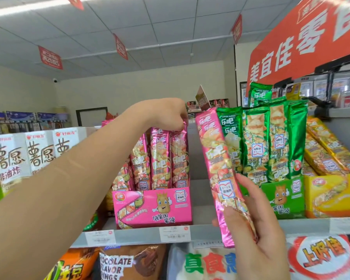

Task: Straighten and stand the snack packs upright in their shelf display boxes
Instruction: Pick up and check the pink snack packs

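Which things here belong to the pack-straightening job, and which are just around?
Job: left hand pinching boxed pink packs; pink display box; right hand holding loose pink pack; green packs; leaning yellow packs.
Around: white cartons, price tags, orange sign.

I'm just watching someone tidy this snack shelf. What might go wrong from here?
The right hand holds the loose pink pack only by its lower end; tilted as it is, it might slip or knock the green packs behind it.
The left hand pinches the top of the standing pink packs; a tug might topple them in the pink display box.
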### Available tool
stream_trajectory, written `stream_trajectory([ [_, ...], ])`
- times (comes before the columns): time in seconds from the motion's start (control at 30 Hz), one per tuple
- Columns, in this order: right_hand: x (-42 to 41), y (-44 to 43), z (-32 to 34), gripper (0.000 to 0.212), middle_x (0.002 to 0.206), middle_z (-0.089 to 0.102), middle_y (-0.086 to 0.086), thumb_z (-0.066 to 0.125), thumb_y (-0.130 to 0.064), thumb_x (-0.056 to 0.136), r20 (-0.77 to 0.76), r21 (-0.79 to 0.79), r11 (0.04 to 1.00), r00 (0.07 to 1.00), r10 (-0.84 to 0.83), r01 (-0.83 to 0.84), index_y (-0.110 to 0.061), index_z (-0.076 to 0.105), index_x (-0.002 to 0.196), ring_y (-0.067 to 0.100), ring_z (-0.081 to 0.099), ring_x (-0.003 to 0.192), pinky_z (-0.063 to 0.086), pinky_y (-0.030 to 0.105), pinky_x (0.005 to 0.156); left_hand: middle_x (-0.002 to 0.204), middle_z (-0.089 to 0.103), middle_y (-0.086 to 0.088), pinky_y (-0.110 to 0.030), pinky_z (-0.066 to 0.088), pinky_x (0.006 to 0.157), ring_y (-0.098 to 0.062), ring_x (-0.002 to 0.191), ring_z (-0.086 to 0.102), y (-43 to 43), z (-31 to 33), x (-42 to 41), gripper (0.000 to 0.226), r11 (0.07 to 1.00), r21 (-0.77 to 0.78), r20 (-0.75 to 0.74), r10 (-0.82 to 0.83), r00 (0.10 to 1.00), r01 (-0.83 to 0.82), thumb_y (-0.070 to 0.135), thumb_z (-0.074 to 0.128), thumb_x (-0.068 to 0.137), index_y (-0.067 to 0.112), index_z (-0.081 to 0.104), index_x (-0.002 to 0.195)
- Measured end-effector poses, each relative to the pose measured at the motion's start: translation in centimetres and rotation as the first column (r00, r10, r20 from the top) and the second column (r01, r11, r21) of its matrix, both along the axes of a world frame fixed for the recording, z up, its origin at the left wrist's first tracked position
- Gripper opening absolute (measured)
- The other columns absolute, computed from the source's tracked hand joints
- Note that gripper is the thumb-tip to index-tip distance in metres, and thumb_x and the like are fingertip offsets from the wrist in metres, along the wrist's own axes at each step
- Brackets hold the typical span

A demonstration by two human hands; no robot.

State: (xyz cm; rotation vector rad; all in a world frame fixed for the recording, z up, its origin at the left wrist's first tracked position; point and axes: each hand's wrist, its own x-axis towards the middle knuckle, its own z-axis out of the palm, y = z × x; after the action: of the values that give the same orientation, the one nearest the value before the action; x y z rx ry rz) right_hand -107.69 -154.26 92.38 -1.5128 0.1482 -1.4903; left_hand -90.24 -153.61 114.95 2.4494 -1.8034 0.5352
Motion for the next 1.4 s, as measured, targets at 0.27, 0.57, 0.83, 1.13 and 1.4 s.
stream_trajectory([
  [0.27,1.2,-1.2,1.1,0.058,0.112,0.068,-0.026,0.070,-0.018,0.078,-0.028,0.076,0.966,0.968,0.248,-0.246,-0.045,0.049,0.125,0.003,0.068,0.101,0.054,0.014,0.073,0.103,0.060,-0.004,-0.035,0.042,0.077,-0.027,0.095,0.055,0.4,-1.5,0.6,0.023,0.974,-0.163,0.292,-0.103,0.951,0.155,0.011,0.048,0.096,0.017,0.058,0.115],
  [0.57,3.6,-1.4,2.1,0.031,0.104,0.071,-0.014,0.057,-0.033,0.083,-0.150,-0.018,0.983,0.973,0.177,-0.182,-0.050,0.047,0.107,0.013,0.071,0.083,0.059,0.038,0.071,0.105,0.063,0.007,-0.027,0.040,0.086,-0.017,0.098,0.057,1.4,-0.9,-0.3,0.027,0.982,-0.019,0.032,-0.187,0.982,0.188,0.025,0.069,0.086,0.022,0.057,0.109],
  [0.83,4.5,-1.6,1.9,0.029,0.095,0.070,-0.024,0.055,-0.036,0.094,-0.259,-0.084,0.993,0.964,0.056,-0.080,-0.052,0.036,0.109,0.004,0.068,0.079,0.051,0.029,0.069,0.099,0.068,-0.003,-0.040,0.050,0.083,-0.022,0.090,0.063,1.7,-0.9,-0.2,0.024,0.978,-0.088,-0.059,-0.196,0.979,0.191,0.017,0.073,0.085,0.013,0.061,0.105],
  [1.13,4.7,-1.6,1.5,0.028,0.094,0.068,-0.026,0.053,-0.036,0.094,-0.269,-0.134,0.991,0.962,-0.038,0.001,-0.053,0.035,0.107,0.004,0.067,0.076,0.052,0.021,0.063,0.137,0.050,-0.002,-0.028,0.043,0.081,-0.014,0.086,0.059,2.5,-0.4,-0.2,0.050,0.903,-0.351,-0.074,-0.289,0.955,0.246,0.008,0.051,0.096,0.030,0.040,0.139],
  [1.4,3.8,-1.1,3.5,0.050,0.100,0.068,-0.013,0.050,-0.033,0.093,-0.225,-0.150,0.984,0.965,-0.132,0.099,-0.063,0.029,0.127,0.021,0.067,0.080,0.054,0.048,0.074,0.123,0.057,-0.022,-0.025,0.031,0.071,-0.027,0.089,0.051,2.3,-1.1,0.4,0.063,0.940,-0.259,-0.020,-0.237,0.971,0.224,0.016,0.056,0.096,0.025,0.023,0.150],
])
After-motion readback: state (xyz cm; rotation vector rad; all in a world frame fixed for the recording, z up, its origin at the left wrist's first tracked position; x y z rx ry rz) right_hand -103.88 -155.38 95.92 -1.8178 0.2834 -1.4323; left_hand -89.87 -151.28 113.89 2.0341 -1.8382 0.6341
